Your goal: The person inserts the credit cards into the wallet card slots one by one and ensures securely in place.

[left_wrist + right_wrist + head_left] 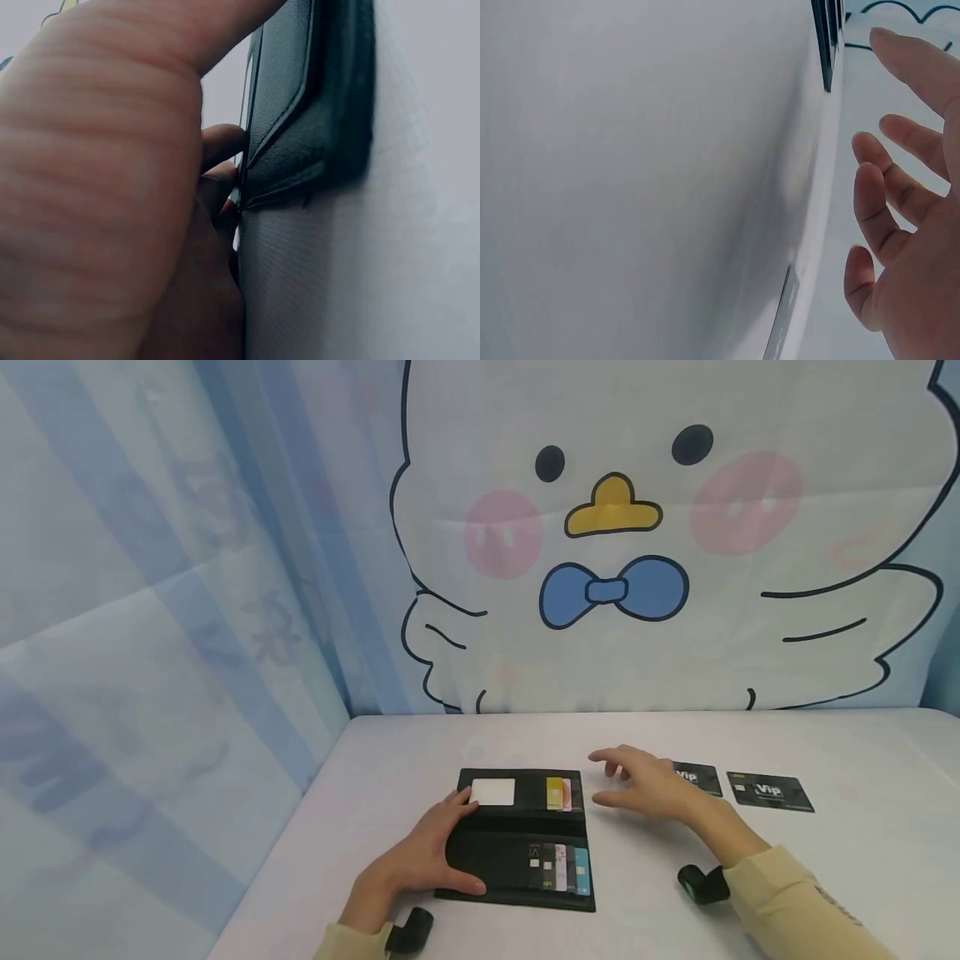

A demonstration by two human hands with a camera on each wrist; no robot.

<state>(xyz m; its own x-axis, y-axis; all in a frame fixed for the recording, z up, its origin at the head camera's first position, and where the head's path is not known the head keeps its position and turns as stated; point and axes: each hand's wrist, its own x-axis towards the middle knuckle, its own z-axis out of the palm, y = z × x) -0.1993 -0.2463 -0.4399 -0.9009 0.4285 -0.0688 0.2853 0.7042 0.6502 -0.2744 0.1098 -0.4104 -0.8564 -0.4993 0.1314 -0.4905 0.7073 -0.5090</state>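
A black card wallet (495,860) lies unfolded on the table, its two panels one above the other in the head view. Several cards (558,868) show in its lower slots, and a yellow-edged card group (558,794) sits in the upper right slot. At the upper left is a white card (492,792). My left hand (420,852) rests across the wallet's left side, fingers at the white card and thumb on the lower panel. To the right of the wallet, my right hand (648,785) hovers with spread, loosely bent fingers and holds nothing.
Two black VIP cards lie on the table at the right: one card (697,777) partly behind my right hand, the other card (771,791) farther right. A cartoon-printed curtain (600,668) hangs behind the white table (862,860). Both wrists wear black camera mounts.
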